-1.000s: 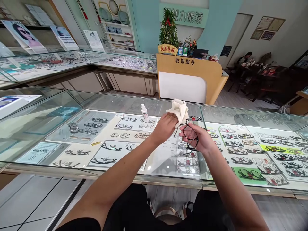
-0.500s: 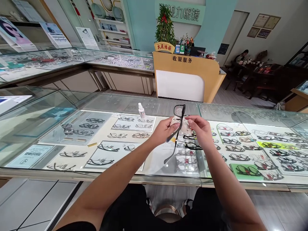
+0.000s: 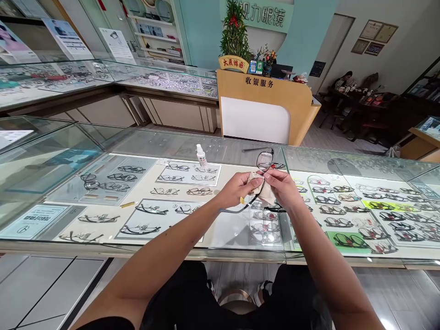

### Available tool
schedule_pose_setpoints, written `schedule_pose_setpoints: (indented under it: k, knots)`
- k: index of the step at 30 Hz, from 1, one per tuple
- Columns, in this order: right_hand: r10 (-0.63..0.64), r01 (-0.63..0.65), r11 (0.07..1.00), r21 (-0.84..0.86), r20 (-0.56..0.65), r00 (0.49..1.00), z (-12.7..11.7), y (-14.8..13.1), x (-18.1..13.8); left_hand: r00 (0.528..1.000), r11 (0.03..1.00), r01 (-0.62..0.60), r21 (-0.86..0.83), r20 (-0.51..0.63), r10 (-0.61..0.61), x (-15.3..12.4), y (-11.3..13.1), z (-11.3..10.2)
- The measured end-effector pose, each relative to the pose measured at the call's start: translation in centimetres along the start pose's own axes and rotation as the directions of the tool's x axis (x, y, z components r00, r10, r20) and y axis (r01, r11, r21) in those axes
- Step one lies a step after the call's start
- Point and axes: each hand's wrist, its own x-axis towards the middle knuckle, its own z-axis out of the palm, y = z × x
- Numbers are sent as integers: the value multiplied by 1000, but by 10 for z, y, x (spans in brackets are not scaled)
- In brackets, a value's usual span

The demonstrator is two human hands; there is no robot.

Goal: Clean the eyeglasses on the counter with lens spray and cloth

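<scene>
Both hands meet above the glass display counter (image 3: 103, 146). My left hand (image 3: 237, 189) pinches a cream cleaning cloth (image 3: 264, 192) against a pair of black-framed glasses (image 3: 264, 161). My right hand (image 3: 283, 185) grips the same glasses through the cloth, fingers closed. One lens stands up above the fingers; a temple arm sticks out to the lower left. A small white spray bottle (image 3: 200, 156) stands on the glass to the left of my hands.
Under the glass lie several glasses frames on trays (image 3: 357, 206). A yellow cashier desk (image 3: 271, 105) with a plant (image 3: 234, 36) stands beyond the counter. A person (image 3: 347, 81) sits at a dark table at the far right. More display cases run along the left.
The cloth was held up in my left hand, apart from the glasses; now both hands press it round the frame. The glasses turned, with one lens upward.
</scene>
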Motion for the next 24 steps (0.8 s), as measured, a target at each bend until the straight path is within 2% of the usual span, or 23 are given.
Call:
schedule_pose_setpoints:
  k: [4, 6, 9, 13, 19, 24]
  knots:
    - [71, -68, 995, 75, -34, 997, 4, -6, -1, 992, 995, 35, -88, 127, -24, 1, 0, -3]
    - [68, -66, 995, 73, -27, 997, 4, -7, -1, 990, 993, 40, -110, 141, -24, 2, -1, -4]
    - [62, -62, 997, 54, -6, 998, 4, -5, -1, 995, 995, 37, -94, 92, -28, 4, -5, -1]
    - [19, -19, 999, 31, 8, 1000, 7, -1, -1, 999, 996, 19, -84, -30, -22, 8, -11, 1]
    - [34, -29, 997, 65, -70, 997, 6, 1, 1, 991, 980, 137, -143, 21, -136, 9, -13, -7]
    - [-114, 112, 993, -24, -164, 980, 0, -4, 3, 984, 932, 149, -330, -38, -171, 17, -24, -16]
